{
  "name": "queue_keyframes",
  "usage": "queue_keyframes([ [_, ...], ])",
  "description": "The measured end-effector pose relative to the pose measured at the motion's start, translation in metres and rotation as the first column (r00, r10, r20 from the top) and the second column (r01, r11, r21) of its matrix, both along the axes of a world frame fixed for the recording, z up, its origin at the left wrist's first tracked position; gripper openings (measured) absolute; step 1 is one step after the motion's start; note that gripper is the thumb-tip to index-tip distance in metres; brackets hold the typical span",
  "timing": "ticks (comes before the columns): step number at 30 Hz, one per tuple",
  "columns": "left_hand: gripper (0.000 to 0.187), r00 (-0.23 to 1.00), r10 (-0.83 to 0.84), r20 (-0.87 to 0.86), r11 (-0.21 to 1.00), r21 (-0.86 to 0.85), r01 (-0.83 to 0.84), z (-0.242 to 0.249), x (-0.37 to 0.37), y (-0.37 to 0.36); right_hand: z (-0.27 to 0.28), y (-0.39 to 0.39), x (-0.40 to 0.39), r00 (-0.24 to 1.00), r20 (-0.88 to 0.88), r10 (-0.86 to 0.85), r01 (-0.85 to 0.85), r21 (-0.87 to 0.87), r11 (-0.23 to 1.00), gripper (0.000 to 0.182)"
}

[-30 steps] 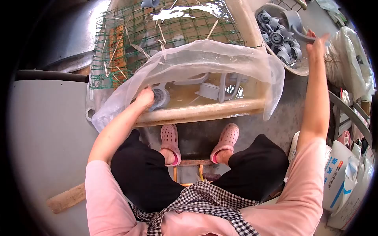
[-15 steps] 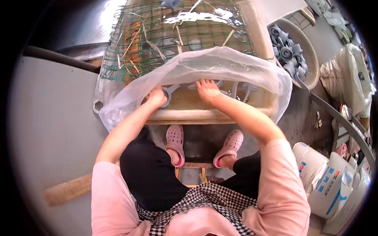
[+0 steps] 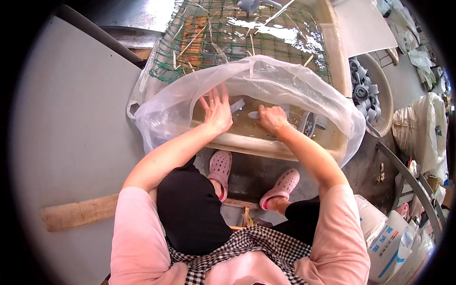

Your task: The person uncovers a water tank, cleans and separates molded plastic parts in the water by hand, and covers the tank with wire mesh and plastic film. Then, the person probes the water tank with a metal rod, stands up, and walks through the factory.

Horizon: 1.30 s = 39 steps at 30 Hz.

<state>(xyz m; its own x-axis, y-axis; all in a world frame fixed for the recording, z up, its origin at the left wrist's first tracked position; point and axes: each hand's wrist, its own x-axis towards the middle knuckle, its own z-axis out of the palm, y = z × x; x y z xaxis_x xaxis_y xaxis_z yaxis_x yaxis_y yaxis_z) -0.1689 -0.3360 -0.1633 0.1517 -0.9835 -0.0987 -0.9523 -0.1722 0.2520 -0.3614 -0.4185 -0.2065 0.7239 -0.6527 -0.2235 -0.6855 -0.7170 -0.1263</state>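
Observation:
A light-coloured tub (image 3: 266, 146) of murky water stands in front of me, with clear plastic sheeting (image 3: 164, 111) draped over its near end. My left hand (image 3: 218, 114) is over the water at the sheeting's edge, fingers spread and holding nothing. Just right of it lies a grey plastic piece (image 3: 237, 105). My right hand (image 3: 274, 118) is curled closed at the water on a grey plastic part (image 3: 254, 115), whose rounded end sticks out to the left. More grey parts (image 3: 309, 124) lie in the water to its right, their shapes partly hidden by glare and sheeting.
Green netting (image 3: 164, 61) with straw-like strips covers the tub's far part, a grey part (image 3: 248, 5) on top. A round basin (image 3: 384, 95) of grey plastic fittings (image 3: 363, 90) stands at right. Printed white sacks (image 3: 387, 242) and a curved metal bar (image 3: 408, 173) are nearer.
My left hand has left the ring-shaped grey part and opened, fingers spread. My right hand has curled closed around a grey part. The whole view has shifted slightly.

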Motion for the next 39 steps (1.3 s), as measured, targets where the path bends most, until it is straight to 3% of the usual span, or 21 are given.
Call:
queue_keyframes([
  [3, 0.086, 0.997, -0.048, 0.064, 0.999, 0.004, 0.048, -0.006, 0.007, 0.002, 0.001, 0.004, 0.008, 0.999, 0.038, -0.006, 0.007, -0.038, 0.999, 0.036],
  [5, 0.049, 0.994, -0.102, 0.039, 0.994, -0.039, 0.104, -0.006, 0.011, 0.003, 0.003, 0.007, 0.009, 0.992, 0.099, 0.083, -0.078, -0.059, 0.995, 0.019],
  [6, 0.049, 0.994, -0.104, 0.035, 0.994, -0.035, 0.105, 0.002, 0.013, 0.001, 0.007, 0.009, 0.010, 0.992, 0.095, 0.081, -0.076, -0.055, 0.996, 0.019],
  [8, 0.029, 0.993, -0.097, -0.068, 0.975, 0.194, 0.108, 0.023, 0.021, -0.007, 0.018, 0.009, 0.012, 0.991, 0.131, 0.032, -0.021, -0.082, 0.996, 0.016],
  [9, 0.029, 0.992, -0.100, -0.072, 0.974, 0.194, 0.113, 0.019, 0.027, -0.006, 0.027, 0.007, 0.011, 0.992, 0.127, 0.028, -0.018, -0.081, 0.997, 0.016],
  [11, 0.023, 0.974, -0.185, -0.128, 0.979, 0.063, 0.194, 0.008, 0.038, -0.001, 0.042, 0.003, 0.006, 0.983, 0.183, 0.005, -0.006, 0.006, 1.000, 0.034],
  [13, 0.024, 0.959, -0.195, -0.206, 0.976, 0.061, 0.211, 0.005, 0.044, 0.000, 0.045, -0.003, 0.000, 0.985, 0.167, -0.051, 0.050, 0.010, 0.999, 0.033],
  [17, 0.036, 0.933, -0.240, -0.268, 0.960, 0.080, 0.270, 0.013, 0.038, 0.000, 0.061, -0.002, -0.010, 0.949, 0.300, -0.094, 0.092, 0.021, 0.996, 0.030],
  [19, 0.043, 0.780, -0.433, -0.452, 0.899, -0.281, 0.336, 0.032, 0.020, -0.002, 0.063, 0.000, -0.007, 0.955, 0.291, -0.054, 0.052, 0.016, 0.999, 0.031],
  [20, 0.043, 0.777, -0.437, -0.452, 0.897, -0.281, 0.341, 0.041, 0.011, -0.006, 0.062, 0.002, -0.005, 0.955, 0.292, -0.060, 0.058, 0.016, 0.998, 0.031],
  [22, 0.035, 0.617, -0.280, -0.736, 0.929, -0.046, 0.367, 0.055, -0.005, -0.016, 0.060, 0.008, 0.001, 0.958, 0.282, -0.059, 0.073, -0.037, 0.997, 0.027],
  [23, 0.035, 0.617, -0.286, -0.734, 0.926, -0.047, 0.374, 0.051, -0.011, -0.022, 0.060, 0.009, 0.003, 0.956, 0.284, -0.065, 0.079, -0.039, 0.996, 0.027],
  [25, 0.021, 0.794, -0.318, -0.518, 0.936, -0.038, 0.350, 0.040, -0.019, -0.032, 0.064, 0.012, 0.009, 0.956, 0.286, -0.068, 0.084, -0.044, 0.996, 0.025],
  [26, 0.019, 0.798, -0.382, -0.466, 0.924, -0.164, 0.346, 0.033, -0.021, -0.031, 0.066, 0.013, 0.010, 0.945, 0.313, -0.092, 0.111, -0.041, 0.993, 0.024],
  [27, 0.019, 0.797, -0.385, -0.465, 0.922, -0.163, 0.350, 0.033, -0.024, -0.030, 0.069, 0.013, 0.010, 0.945, 0.313, -0.096, 0.115, -0.040, 0.993, 0.024],
  [29, 0.019, 0.842, -0.374, -0.390, 0.919, -0.275, 0.281, 0.033, -0.032, -0.028, 0.074, 0.012, 0.008, 0.855, 0.519, 0.005, 0.110, -0.191, 0.975, 0.026],
  [35, 0.016, 0.782, -0.370, -0.501, 0.887, -0.442, 0.136, 0.042, -0.048, -0.026, 0.108, 0.010, 0.013, 0.934, 0.347, -0.088, 0.134, -0.112, 0.985, 0.020],
  [39, 0.011, 0.832, -0.372, -0.411, 0.870, -0.468, 0.157, 0.038, -0.046, -0.021, 0.106, 0.010, 0.018, 0.943, 0.328, -0.058, 0.115, -0.160, 0.980, 0.014],
])
